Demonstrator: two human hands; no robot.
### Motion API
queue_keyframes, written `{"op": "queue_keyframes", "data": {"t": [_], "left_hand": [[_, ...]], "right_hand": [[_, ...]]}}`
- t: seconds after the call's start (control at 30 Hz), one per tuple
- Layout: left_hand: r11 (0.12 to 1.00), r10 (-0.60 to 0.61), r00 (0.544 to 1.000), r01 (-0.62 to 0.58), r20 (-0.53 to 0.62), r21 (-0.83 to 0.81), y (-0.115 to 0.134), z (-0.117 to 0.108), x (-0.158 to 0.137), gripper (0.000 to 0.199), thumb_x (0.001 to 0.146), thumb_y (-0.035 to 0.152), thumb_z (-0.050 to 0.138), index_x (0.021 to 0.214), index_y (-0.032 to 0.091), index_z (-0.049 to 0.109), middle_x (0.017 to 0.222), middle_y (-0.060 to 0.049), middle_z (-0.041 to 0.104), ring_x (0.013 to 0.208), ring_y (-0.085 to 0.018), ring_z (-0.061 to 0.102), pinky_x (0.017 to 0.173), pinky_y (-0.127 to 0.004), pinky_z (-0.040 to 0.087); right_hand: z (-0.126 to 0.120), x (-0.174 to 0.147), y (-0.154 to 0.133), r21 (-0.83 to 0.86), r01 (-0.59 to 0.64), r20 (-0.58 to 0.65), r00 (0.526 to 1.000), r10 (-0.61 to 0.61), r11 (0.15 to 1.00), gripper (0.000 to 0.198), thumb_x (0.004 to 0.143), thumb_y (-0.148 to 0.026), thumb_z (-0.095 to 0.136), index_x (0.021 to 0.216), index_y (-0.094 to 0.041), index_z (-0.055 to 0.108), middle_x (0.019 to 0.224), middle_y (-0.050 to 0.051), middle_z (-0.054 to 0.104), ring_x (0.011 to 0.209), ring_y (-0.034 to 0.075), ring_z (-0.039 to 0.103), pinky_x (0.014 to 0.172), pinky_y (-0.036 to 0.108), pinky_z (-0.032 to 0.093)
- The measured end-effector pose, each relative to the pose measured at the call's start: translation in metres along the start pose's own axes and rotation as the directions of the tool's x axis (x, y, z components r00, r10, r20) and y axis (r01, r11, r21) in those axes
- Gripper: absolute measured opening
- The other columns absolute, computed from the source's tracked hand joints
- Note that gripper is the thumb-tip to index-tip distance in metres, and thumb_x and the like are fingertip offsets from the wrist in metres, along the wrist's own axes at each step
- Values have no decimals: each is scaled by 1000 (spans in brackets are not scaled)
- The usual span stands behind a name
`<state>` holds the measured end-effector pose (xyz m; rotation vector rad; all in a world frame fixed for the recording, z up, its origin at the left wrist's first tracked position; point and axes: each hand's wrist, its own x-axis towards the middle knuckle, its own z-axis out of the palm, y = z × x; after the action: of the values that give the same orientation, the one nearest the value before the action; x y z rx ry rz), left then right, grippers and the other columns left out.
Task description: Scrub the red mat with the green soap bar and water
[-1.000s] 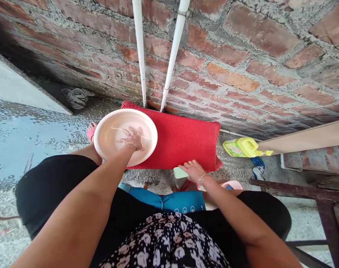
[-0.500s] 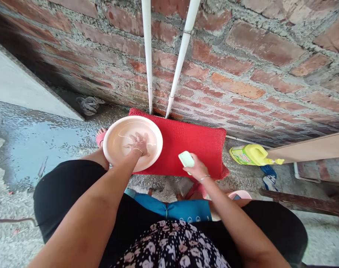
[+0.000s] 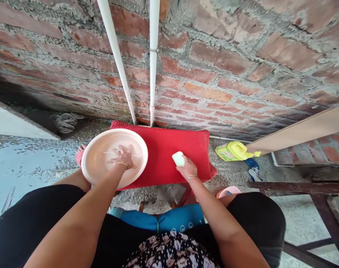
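My left hand (image 3: 123, 156) is dipped in the water of a pale pink basin (image 3: 87, 163), its fingers spread and holding nothing. The basin stands on the left end of a low surface draped in a red cloth (image 3: 164, 141). Over the right part of that cloth, my right hand (image 3: 188, 168) grips a pale green, rounded block (image 3: 178, 159) that looks like a bar of soap. Its lower end is hidden by my fingers. Whether the block touches the cloth I cannot tell.
A brick wall (image 3: 208, 59) with two white pipes (image 3: 153, 67) rises behind the cloth. To the right stand a yellow jug (image 3: 236, 150), a leaning board (image 3: 297, 130) and a dark wooden frame (image 3: 292, 187). A grey rag (image 3: 65, 122) lies by the wall at left, near wet floor.
The view has swung to the right, so everything sits further left. My left hand stays in the basin with fingers spread. My right hand still holds the pale green block over the cloth.
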<state>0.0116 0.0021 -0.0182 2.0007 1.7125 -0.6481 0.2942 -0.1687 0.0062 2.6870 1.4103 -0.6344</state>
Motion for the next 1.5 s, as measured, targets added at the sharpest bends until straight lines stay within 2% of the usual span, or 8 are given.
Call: {"op": "queue_keyframes", "data": {"t": [0.17,0.27,0.47,0.63,0.77,0.97,1.23,1.5], "left_hand": [[1000,2,1000,-3,-19,-18,-2,5,4,121,54,44,74,147,35,-3,154,-17,-11,133,-54,-8,78,-81,26],[1000,-12,999,11,-40,-16,-2,6,5,119,55,45,73,147,35,-2,154,-17,-11,133,-54,-9,78,-82,25],[1000,-14,999,14,-41,-8,-4,7,8,111,59,41,71,147,34,3,154,-17,-10,133,-54,-9,77,-81,28],[1000,-21,1000,21,-21,9,-4,6,10,112,58,44,70,148,32,4,155,-16,-8,132,-56,-8,77,-79,30],[999,-16,999,18,-39,34,-3,7,9,111,60,45,68,148,30,2,154,-19,-9,132,-56,-8,76,-79,29],[1000,-22,999,23,-30,18,-1,7,8,116,58,46,70,148,32,-1,154,-19,-11,131,-57,-12,75,-81,28],[999,-34,998,34,-49,-8,2,0,1,116,57,41,71,147,35,-2,155,-16,-9,134,-52,-11,79,-80,28],[999,-43,999,43,-18,-3,1,0,2,118,56,42,73,147,34,0,154,-18,-8,135,-50,-9,81,-79,27]], "right_hand": [[-27,-10,140,275,-528,-82,820,567,804,75,65,-46,65,131,-20,42,109,14,62,92,28,62,75,38,46],[-28,-13,154,421,-582,-113,727,677,696,80,65,-50,63,132,-13,39,106,18,63,91,30,62,74,41,47],[15,-16,22,437,-70,-103,987,127,897,73,64,-43,66,130,-24,41,110,5,62,94,20,59,81,31,45],[21,-22,-20,60,230,29,972,-232,971,71,67,-40,68,132,-28,44,112,7,59,102,23,54,90,36,37],[-4,-25,65,87,-84,-32,996,87,993,67,68,-40,66,131,-26,46,112,8,58,99,23,56,85,34,40],[-21,-30,157,464,-570,-92,730,677,678,70,67,-45,63,127,-14,45,105,17,61,93,30,60,74,40,46],[12,17,-4,436,-43,-175,976,132,899,67,65,-44,67,125,-24,44,111,4,59,98,19,57,86,32,43],[12,48,-126,90,327,40,943,-331,941,62,69,-41,65,126,-29,45,111,6,56,102,23,52,86,36,37]]}}
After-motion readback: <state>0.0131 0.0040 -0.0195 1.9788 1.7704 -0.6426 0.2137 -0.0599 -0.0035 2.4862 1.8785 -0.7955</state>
